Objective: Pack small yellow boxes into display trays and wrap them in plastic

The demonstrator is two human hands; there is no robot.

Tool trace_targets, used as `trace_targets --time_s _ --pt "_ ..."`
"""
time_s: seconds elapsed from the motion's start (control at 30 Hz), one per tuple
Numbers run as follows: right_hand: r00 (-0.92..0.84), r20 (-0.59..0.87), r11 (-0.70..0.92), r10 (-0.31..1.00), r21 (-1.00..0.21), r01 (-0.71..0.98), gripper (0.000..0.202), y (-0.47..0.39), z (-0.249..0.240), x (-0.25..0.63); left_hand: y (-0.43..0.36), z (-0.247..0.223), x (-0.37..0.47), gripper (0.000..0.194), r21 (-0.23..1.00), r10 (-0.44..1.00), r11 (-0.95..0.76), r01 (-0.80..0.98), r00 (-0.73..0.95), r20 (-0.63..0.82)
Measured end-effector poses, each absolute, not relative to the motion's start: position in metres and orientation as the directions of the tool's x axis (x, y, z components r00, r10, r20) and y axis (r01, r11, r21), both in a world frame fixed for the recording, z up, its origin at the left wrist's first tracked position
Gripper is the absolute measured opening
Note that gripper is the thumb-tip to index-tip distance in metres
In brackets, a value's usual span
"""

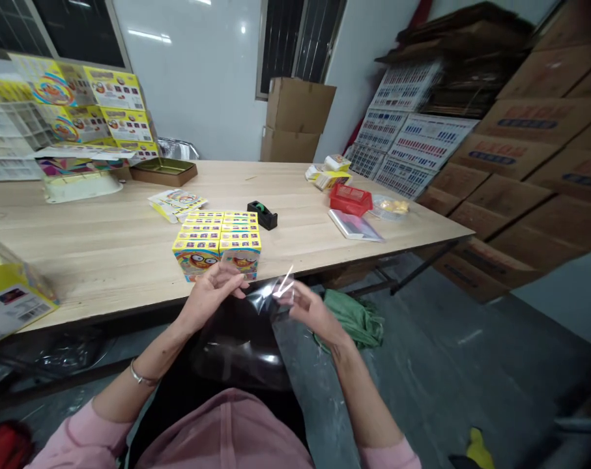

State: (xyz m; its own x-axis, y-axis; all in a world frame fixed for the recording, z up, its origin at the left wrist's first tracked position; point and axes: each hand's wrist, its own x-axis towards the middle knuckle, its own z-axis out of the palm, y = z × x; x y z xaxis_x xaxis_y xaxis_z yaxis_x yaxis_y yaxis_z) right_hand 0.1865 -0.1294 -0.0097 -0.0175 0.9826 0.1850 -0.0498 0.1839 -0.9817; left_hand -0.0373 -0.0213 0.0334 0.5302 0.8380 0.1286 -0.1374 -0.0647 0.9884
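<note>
A clear plastic film or bag (263, 298) stretches between my two hands and hangs over my lap. My left hand (211, 293) has its fingers closed on the film's left edge, close to the front of the boxes. On the right, my right hand (312, 309) pinches the opposite edge beyond the table's front edge. A block of small yellow boxes (197, 246) with cartoon faces stands in neat rows near the table's front edge. Just behind it to the right sits a black tape dispenser (262, 215).
On the wooden table (129, 238) are flat yellow cartons (176, 203), a brown tray (164, 170), a red basket (350, 199) and a notebook (355, 226). A larger package (14, 293) stands at left. Brown cartons (505, 153) are stacked at right.
</note>
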Motion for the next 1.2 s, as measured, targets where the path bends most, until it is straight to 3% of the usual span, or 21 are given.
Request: trace_targets --time_s 0.13,0.3,0.43,0.53,0.6,0.63,0.7,0.73,0.8,1.03,1.2 --pt "0.295 0.227 0.283 0.928 -0.945 -0.162 0.039 -0.101 0.019 0.176 -0.022 0.041 -0.028 0.035 0.977 0.811 -0.169 -0.129 0.545 0.212" --pt "0.326 0.245 0.320 0.913 -0.926 -0.202 0.034 -0.082 0.033 0.160 -0.006 0.041 -0.042 0.035 0.959 0.900 -0.205 -0.197 0.348 0.264" --pt "0.351 0.246 0.337 0.904 -0.914 -0.226 0.036 -0.080 0.032 0.153 0.004 0.038 -0.064 0.034 0.962 0.902 -0.229 -0.145 0.341 0.266" --pt "0.363 0.270 0.354 0.892 -0.917 -0.187 0.034 -0.080 0.035 0.147 0.005 0.038 -0.078 0.035 0.946 0.917 -0.320 0.054 0.269 0.295" --pt "0.357 0.288 0.350 0.888 -0.929 -0.120 0.033 -0.080 0.037 0.142 0.001 0.042 -0.082 0.033 0.807 0.851 -0.522 0.276 0.105 0.514" --pt "0.347 0.297 0.345 0.890 -0.935 -0.084 0.033 -0.081 0.039 0.139 -0.003 0.045 -0.082 0.031 0.676 0.749 -0.631 0.381 0.069 0.659" --pt "0.311 0.309 0.334 0.899 -0.942 -0.026 0.034 -0.081 0.041 0.133 -0.012 0.053 -0.075 0.029 0.365 0.498 -0.797 0.481 0.184 0.847" --pt "0.288 0.314 0.329 0.905 -0.944 -0.005 0.034 -0.080 0.042 0.130 -0.016 0.057 -0.070 0.025 0.236 0.401 -0.853 0.466 0.295 0.867" --pt "0.240 0.326 0.330 0.915 -0.944 0.025 0.034 -0.080 0.043 0.125 -0.022 0.062 -0.058 0.023 0.097 0.294 -0.913 0.396 0.475 0.830" --pt "0.099 0.348 0.337 0.932 -0.935 0.109 0.029 -0.085 0.041 0.123 -0.018 0.062 -0.045 0.019 0.158 0.323 -0.934 0.320 0.568 0.757" --pt "0.073 0.327 0.319 0.942 -0.942 0.105 0.027 -0.085 0.039 0.125 -0.016 0.060 -0.047 0.019 0.117 0.326 -0.930 0.350 0.630 0.705"
